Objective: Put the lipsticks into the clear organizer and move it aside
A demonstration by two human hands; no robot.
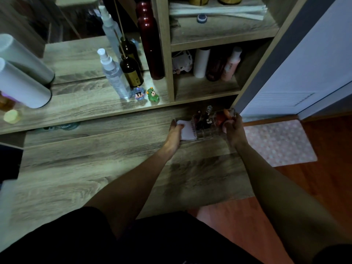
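Right of centre on the worktop (95,168), clear organizer (206,130) with lipsticks (200,121), gripped at either end by left hand (176,133) and right hand (233,128); probably rigid, light, slippery, top-heavy.

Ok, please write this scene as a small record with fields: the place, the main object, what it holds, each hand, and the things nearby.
place: wooden vanity desk with shelves, dim light
main object: clear organizer, at the desk's back right, under the shelf
contents: several dark upright tubes, likely lipsticks; a white packet at its left end
left hand: grips the organizer's left end, on the white packet
right hand: grips the organizer's right end
nearby: spray bottle, dark brown bottle, two small figurines on the shelf above
floor: pink mat to the right
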